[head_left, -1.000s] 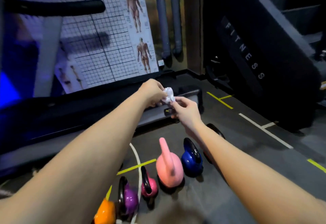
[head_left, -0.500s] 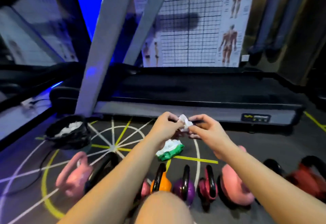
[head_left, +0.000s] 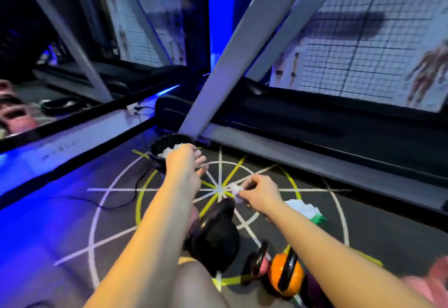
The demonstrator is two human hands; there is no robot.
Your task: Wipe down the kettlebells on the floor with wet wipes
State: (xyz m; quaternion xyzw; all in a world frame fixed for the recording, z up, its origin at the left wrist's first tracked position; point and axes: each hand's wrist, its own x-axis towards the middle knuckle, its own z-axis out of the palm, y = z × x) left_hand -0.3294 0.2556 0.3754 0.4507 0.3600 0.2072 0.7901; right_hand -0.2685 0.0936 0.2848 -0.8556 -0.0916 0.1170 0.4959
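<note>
Over the painted star on the grey gym floor (head_left: 378, 225): pinching a small crumpled white wet wipe (head_left: 235, 189) in the right hand (head_left: 260, 196), thumb and fingers curled on it. Reaching the left hand (head_left: 184, 163) over a black bin holding white wads (head_left: 167, 138), fingers loose, gripping nothing visible. Below the hands: large black kettlebell (head_left: 215, 235), then small pink kettlebell (head_left: 259, 260) touching orange black-handled kettlebell (head_left: 286, 275). Beside right wrist: green-and-white wipe pack (head_left: 306, 210).

Nothing legible anywhere. Print on wall chart (head_left: 363, 48) beside its anatomy figures too blurred to read; faint marks on white ledge (head_left: 60, 147) below mirror (head_left: 72, 48) likewise unreadable.
</note>
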